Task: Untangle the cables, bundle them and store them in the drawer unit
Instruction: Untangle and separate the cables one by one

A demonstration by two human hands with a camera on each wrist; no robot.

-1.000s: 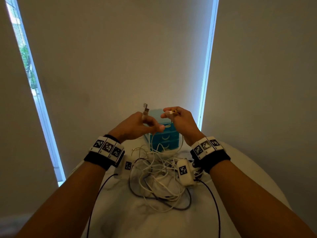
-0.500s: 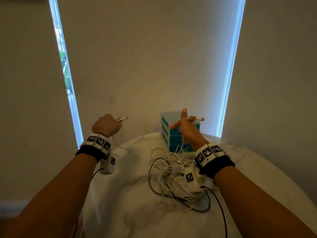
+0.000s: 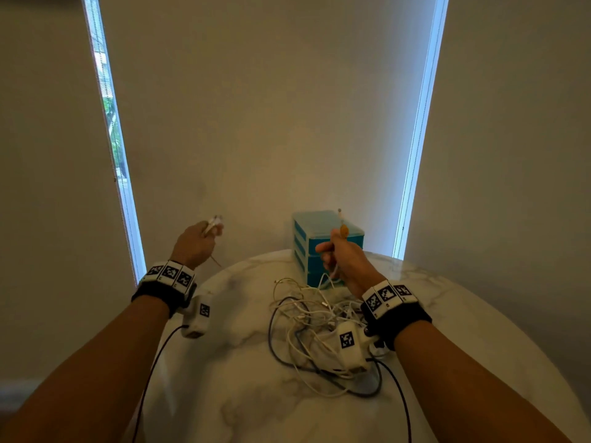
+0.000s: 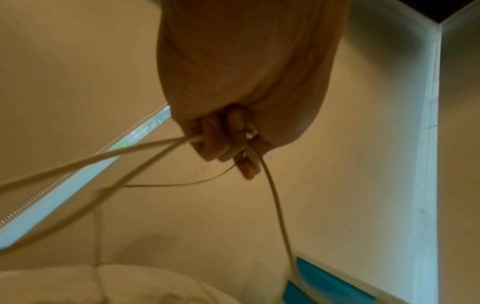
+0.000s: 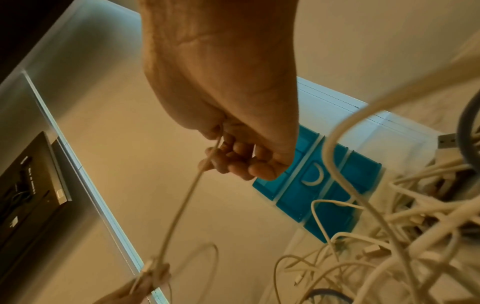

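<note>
Room: plain pale wall with two narrow vertical strips of daylight; round marble-patterned worktop (image 3: 224,394) below.
Head view, cables: tangled heap of thin white and dark cables (image 3: 316,327) lies on the worktop, just in front of the drawer unit (image 3: 315,243), a small blue plastic box with stacked drawers.
Head view, left hand (image 3: 195,243): raised left of the heap, fingers clenched round a white cable end (image 3: 213,222) that points up and to the right.
Head view, right hand (image 3: 343,260): fingers curled on a white cable (image 3: 340,217) whose plug end stands nearly upright above the fist.
Left wrist view: fist (image 4: 233,131) grips thin round cable strands (image 4: 275,195) trailing down and left.
Right wrist view: fingers (image 5: 239,160) pinch one smooth strand (image 5: 182,207) running down-left; drawer fronts (image 5: 314,181) show curved handles.
</note>
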